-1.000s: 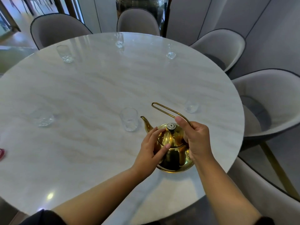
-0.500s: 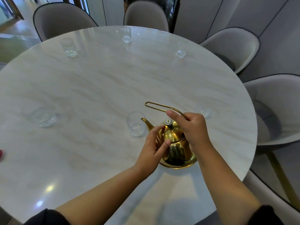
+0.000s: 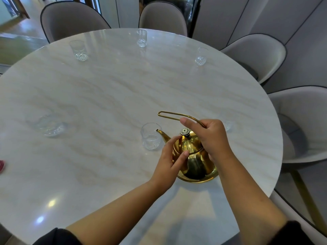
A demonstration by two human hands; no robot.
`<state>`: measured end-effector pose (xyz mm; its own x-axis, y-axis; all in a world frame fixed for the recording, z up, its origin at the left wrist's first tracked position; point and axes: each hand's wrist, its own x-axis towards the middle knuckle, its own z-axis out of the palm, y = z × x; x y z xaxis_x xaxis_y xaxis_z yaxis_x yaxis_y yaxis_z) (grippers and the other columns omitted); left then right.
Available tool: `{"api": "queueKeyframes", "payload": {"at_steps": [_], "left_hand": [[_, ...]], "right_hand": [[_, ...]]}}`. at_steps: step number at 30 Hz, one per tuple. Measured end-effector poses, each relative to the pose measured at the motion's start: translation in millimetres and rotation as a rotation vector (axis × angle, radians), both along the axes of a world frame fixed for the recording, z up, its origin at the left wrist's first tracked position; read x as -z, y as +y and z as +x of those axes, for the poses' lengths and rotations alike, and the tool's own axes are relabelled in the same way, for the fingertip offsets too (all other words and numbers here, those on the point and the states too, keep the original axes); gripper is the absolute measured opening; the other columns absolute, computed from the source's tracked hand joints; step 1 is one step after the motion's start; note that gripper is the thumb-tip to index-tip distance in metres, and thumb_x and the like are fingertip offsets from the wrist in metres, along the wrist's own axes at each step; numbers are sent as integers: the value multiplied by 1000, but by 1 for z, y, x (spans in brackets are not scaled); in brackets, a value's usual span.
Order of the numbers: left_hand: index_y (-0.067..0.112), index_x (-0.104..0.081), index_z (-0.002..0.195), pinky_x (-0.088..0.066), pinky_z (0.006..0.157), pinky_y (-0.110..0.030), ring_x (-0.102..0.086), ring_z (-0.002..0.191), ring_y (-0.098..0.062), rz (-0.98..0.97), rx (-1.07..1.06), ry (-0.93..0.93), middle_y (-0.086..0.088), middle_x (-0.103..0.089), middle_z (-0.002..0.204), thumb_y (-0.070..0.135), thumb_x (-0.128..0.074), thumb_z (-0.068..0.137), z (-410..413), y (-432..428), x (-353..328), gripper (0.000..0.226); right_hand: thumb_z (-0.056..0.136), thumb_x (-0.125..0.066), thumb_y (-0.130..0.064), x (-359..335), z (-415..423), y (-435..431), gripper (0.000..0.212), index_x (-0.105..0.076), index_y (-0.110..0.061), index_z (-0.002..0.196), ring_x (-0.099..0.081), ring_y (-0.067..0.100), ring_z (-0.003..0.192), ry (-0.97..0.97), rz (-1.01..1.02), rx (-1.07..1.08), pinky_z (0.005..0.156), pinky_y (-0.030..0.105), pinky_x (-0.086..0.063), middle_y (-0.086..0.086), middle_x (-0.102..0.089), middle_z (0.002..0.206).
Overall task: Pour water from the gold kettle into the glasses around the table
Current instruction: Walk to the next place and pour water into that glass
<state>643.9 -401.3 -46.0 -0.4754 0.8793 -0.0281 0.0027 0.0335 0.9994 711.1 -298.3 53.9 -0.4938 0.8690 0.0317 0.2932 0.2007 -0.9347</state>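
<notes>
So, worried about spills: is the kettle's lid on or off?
On: the lid sits on the gold kettle, knob up.

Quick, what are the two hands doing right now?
Left hand: open, fingers touching the lid of the gold kettle.
Right hand: closed round the kettle's handle, holding it.
</notes>
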Motion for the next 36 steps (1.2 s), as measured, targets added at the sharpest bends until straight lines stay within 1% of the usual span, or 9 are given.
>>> {"api": "queueKeyframes", "payload": {"at_steps": [5, 9, 12, 14, 17, 21, 26, 30, 36], "left_hand": [[56, -37, 125, -50, 97, -33, -51, 118, -3, -5, -2, -5, 8, -49, 132, 47, -55, 88, 2, 1, -1, 43], [53, -37, 127, -51, 96, -33, -52, 117, -4, -6, -5, -24, 10, -49, 131, 48, -55, 87, 2, 1, -1, 44], [48, -37, 130, -50, 93, -23, -51, 114, 2, -2, -7, -24, 9, -49, 131, 46, -54, 87, 1, 1, 0, 46], [45, -37, 131, -47, 89, -15, -50, 113, 4, -1, -5, -29, 8, -48, 131, 45, -54, 88, 2, 1, -1, 46], [47, -37, 130, -46, 88, -11, -50, 114, 3, -14, -7, -22, 9, -48, 131, 48, -53, 87, 3, 1, -1, 46], [49, -35, 129, -44, 83, -7, -50, 114, 3, -24, -3, -25, 10, -46, 132, 48, -52, 88, 4, 1, -1, 45], [47, -35, 131, -45, 85, -9, -49, 117, -1, -26, -8, -25, 10, -46, 132, 50, -52, 86, 5, 2, -2, 47], [51, -35, 128, -45, 92, -17, -50, 119, -4, -17, -10, -42, 10, -47, 133, 51, -52, 86, 6, 3, -2, 46], [49, -35, 129, -48, 96, -23, -51, 119, -8, -9, -15, -57, 7, -49, 133, 53, -53, 84, 7, 4, -4, 48]], "right_hand": [[73, -78, -44, -2, -1, 1, 56, -37, -17, 45, -29, 12, 43, -27, 13, -3, 48, 27, -33, -9, -30, 40], [73, -78, -44, -4, -3, 1, 57, -36, -17, 45, -28, 12, 43, -41, 15, -11, 49, 27, -33, -10, -29, 37], [73, -78, -44, -4, -4, 1, 57, -36, -18, 44, -28, 10, 41, -57, 25, -16, 48, 26, -33, -10, -29, 35], [72, -77, -45, -5, -4, 1, 56, -39, -13, 47, -29, 12, 43, -66, 35, -18, 48, 27, -33, -10, -30, 39], [72, -77, -47, -6, -5, 1, 54, -43, -9, 53, -29, 17, 47, -66, 36, -31, 50, 30, -33, -2, -30, 45], [73, -77, -47, -7, -4, 2, 55, -42, -11, 51, -29, 14, 46, -79, 45, -29, 50, 30, -33, -4, -30, 44], [73, -77, -46, -7, -5, 2, 53, -44, -10, 52, -30, 14, 46, -87, 54, -26, 50, 28, -34, -5, -31, 43], [73, -76, -47, -9, -5, 3, 53, -44, -9, 53, -30, 15, 46, -94, 65, -34, 50, 29, -32, -3, -30, 44], [74, -75, -47, -11, -6, 3, 52, -48, -7, 56, -31, 14, 46, -115, 75, -43, 49, 27, -33, -1, -32, 46]]}}
